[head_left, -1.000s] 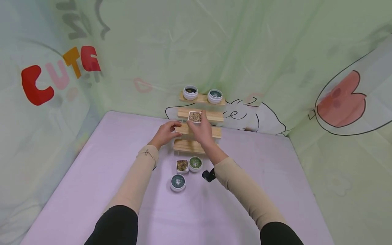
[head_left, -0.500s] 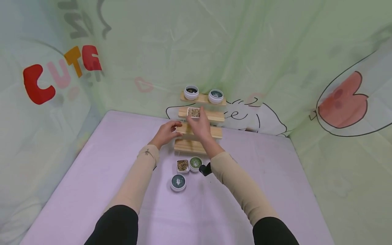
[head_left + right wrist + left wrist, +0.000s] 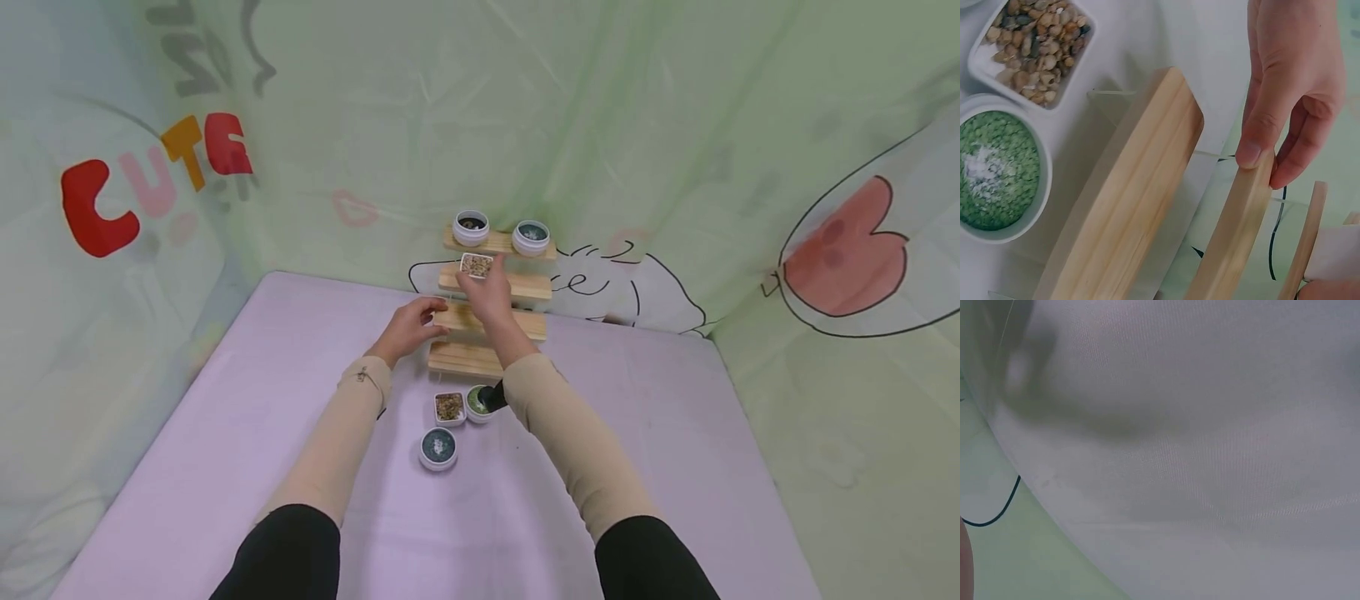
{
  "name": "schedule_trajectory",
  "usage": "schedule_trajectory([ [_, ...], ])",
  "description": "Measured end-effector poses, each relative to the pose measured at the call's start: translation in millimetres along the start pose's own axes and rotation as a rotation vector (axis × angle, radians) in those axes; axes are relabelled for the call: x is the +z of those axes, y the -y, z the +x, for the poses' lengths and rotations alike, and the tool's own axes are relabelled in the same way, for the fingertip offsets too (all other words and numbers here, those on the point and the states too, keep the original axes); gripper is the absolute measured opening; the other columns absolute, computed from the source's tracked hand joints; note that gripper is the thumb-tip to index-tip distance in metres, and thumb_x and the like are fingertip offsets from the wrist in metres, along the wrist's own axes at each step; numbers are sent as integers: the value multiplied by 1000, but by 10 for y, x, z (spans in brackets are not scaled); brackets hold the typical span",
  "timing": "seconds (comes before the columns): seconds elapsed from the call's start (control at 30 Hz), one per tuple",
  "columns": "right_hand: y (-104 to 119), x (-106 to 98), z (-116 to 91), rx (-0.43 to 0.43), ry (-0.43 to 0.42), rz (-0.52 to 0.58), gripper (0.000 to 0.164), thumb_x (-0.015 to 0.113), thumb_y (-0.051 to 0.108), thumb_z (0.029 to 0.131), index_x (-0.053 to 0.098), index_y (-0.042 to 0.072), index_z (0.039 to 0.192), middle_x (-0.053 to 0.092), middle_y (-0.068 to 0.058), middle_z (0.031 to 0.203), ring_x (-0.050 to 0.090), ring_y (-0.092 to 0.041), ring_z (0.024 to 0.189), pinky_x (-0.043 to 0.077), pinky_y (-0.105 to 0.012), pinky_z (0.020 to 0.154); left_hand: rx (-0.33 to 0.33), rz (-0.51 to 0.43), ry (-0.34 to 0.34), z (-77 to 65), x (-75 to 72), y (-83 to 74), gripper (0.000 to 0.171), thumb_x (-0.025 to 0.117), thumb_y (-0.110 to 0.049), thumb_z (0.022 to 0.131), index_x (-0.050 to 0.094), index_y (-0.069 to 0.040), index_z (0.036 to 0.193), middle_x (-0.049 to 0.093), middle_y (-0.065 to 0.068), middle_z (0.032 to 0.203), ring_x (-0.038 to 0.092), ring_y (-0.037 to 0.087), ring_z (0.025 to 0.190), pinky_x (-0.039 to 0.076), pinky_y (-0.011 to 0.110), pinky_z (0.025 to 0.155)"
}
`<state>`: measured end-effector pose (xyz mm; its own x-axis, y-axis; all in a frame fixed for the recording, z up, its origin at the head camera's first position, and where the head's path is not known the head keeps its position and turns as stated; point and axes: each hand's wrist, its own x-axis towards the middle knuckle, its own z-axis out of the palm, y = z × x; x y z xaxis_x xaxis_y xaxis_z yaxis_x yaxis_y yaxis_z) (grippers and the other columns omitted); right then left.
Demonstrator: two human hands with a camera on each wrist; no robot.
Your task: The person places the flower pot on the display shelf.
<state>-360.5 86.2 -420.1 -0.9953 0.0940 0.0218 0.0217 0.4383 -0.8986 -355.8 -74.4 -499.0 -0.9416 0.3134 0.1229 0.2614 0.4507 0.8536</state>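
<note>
- The right hand (image 3: pixel 487 302) is pinching a square white dish (image 3: pixel 476 265) of pebbles, fingers curled round its rim, holding it at the second-highest step of the wooden tiered shelf (image 3: pixel 517 287).
- The left hand (image 3: pixel 408 327) is gripping the left end of a lower step, thumb on top, fingers curled beneath.
- Two round pots (image 3: pixel 530 237) are sitting on the top step.
- Three more dishes (image 3: pixel 438 448) are resting on the lilac tabletop (image 3: pixel 225 433) just before the shelf.

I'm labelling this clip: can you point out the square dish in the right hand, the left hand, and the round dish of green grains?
square dish (image 3: pixel 476 265), head view, on its pebble filling.
left hand (image 3: pixel 408 327), head view, back of the hand.
round dish of green grains (image 3: pixel 994 169), right wrist view, on the green filling.
</note>
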Motion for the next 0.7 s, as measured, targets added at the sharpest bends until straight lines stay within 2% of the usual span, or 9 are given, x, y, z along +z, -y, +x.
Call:
schedule_trajectory([
  [0.2, 60, 47, 22, 24, -1, 19, 97, 66, 31, 90, 1, 4, 157, 36, -26, 150, 40, -33, 135, 34, -37, 117, -8, -11, 5, -2, -17, 6, 45, 76, -11, 86, 59, 2, 126, 55, 16, 136, 51, 27, 128, 45, 28, 110],
  [0.37, 67, 23, 18, 10, -7, 37, 96, 68, 29, 89, 6, 4, 157, 43, -26, 143, 47, -33, 126, 42, -39, 110, -11, -3, 2, 10, -6, 5, 45, 76, -12, 86, 60, 0, 126, 56, 15, 136, 52, 26, 128, 45, 28, 110],
  [0.47, 39, 13, 18, -28, -16, 40, 84, 70, 28, 88, 23, 5, 153, 53, -21, 133, 52, -32, 118, 47, -40, 104, -1, 2, 3, 13, -8, 10, 45, 76, -11, 86, 60, 1, 127, 56, 15, 135, 52, 27, 127, 45, 28, 110],
  [0.57, -9, 1, 1, -80, -22, 26, 68, 71, 29, 88, 36, 7, 143, 58, -18, 126, 55, -31, 115, 49, -42, 101, 7, 3, 4, 7, -11, 21, 45, 76, -10, 86, 60, 1, 127, 56, 16, 135, 52, 27, 127, 45, 28, 110],
  [0.6, -19, -9, -17, -94, -22, 17, 65, 71, 30, 89, 38, 7, 140, 58, -18, 125, 55, -32, 115, 49, -43, 101, 8, 2, 5, 4, -13, 23, 45, 76, -10, 86, 59, 1, 127, 56, 16, 136, 52, 27, 127, 45, 28, 109],
  [0.7, -67, -63, -98, -99, -10, -5, 78, 68, 34, 91, 28, 5, 151, 46, -21, 143, 45, -33, 131, 40, -42, 113, 10, -2, 2, -5, -5, 11, 45, 76, -9, 86, 59, 2, 126, 55, 16, 136, 52, 28, 128, 45, 27, 110],
])
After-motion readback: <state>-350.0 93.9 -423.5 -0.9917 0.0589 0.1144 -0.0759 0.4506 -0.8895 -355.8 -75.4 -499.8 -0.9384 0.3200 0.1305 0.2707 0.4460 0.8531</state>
